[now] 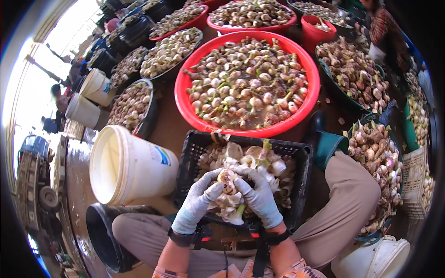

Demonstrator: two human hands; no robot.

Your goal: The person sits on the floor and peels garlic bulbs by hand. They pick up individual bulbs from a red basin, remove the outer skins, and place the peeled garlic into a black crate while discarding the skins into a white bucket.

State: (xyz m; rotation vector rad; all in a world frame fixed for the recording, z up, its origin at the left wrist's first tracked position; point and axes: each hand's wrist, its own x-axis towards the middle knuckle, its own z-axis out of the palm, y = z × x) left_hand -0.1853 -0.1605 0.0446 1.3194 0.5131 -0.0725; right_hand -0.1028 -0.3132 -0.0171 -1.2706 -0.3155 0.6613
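Observation:
Both of my hands wear pale knit work gloves and meet around one garlic bulb (pixel 228 180), whose skin is brown-stained. My left hand (pixel 201 198) grips its left side. With thumb and fingers, my right hand (pixel 259 194) holds the right side. Below them is a black plastic crate (pixel 302 177) between my knees, holding loose garlic skins (pixel 248 161) and a cut green-tipped stem (pixel 238 215). Just beyond the crate stands a large red basin (pixel 178 90) full of garlic bulbs (pixel 253 83) in murky water.
An open white bucket (pixel 149 170) tilts at the left, above a black bucket (pixel 104 239). Garlic heaps fill a container (pixel 375 166) by my right knee and several basins farther back. A person (pixel 382 31) sits at the upper right. A white bucket (pixel 375 257) lies lower right.

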